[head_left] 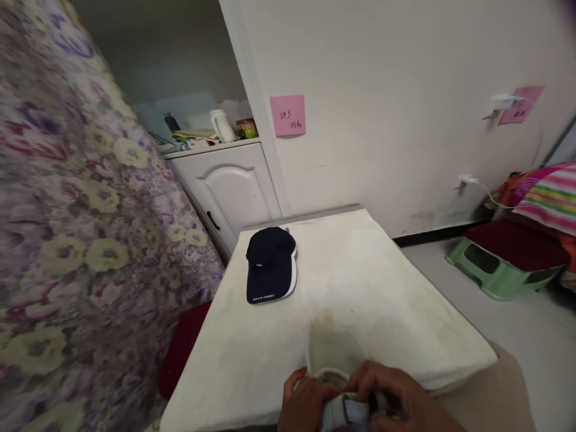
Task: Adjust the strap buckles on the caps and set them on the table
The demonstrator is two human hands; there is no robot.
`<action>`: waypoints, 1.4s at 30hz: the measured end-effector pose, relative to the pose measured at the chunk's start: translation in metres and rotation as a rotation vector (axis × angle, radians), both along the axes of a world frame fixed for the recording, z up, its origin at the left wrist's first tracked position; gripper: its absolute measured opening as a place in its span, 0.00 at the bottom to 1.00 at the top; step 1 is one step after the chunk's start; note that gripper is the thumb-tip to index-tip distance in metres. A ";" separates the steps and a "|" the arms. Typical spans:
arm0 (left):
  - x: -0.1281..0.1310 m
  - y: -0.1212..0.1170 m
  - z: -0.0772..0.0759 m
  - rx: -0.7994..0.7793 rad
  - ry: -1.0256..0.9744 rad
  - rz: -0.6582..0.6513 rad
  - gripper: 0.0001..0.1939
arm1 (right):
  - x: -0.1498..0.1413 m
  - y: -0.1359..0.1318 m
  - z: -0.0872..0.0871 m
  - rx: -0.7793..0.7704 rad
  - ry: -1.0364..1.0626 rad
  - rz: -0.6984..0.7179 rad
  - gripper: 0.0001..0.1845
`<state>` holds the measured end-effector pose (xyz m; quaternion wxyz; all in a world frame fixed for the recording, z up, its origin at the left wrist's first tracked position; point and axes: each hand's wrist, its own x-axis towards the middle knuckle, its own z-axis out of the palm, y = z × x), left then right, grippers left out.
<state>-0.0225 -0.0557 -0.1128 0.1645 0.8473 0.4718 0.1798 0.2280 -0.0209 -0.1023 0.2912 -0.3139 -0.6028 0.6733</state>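
Note:
At the table's near edge, my left hand (305,401) grips the side of a pale cap (333,348), its fingers closed at the back strap. The brim points away from me and rests on the tabletop. My right hand (389,393) pinches the other side of that strap, by the buckle (353,408); its lower fingers are partly hidden. Farther off, on the left half of the table, lies a navy cap (270,264) with a white edge and small lettering on its brim, apart from both hands.
Pale cloth covers the table (360,270), which stands against the wall. A floral curtain (90,240) hangs at left, near a white cabinet (234,186) with a white jug (222,126) on top. A green stool (495,270) with a dark red top stands at right.

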 end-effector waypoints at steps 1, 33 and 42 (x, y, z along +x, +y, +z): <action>0.000 -0.001 0.000 -0.018 -0.004 0.008 0.18 | 0.000 0.000 0.000 0.010 -0.021 -0.007 0.12; 0.027 0.007 -0.022 -0.073 -0.145 0.225 0.12 | -0.015 0.005 0.009 -0.079 0.029 0.051 0.06; 0.029 0.008 -0.036 -0.071 -0.130 0.239 0.08 | -0.021 0.003 0.014 -0.097 0.015 0.021 0.08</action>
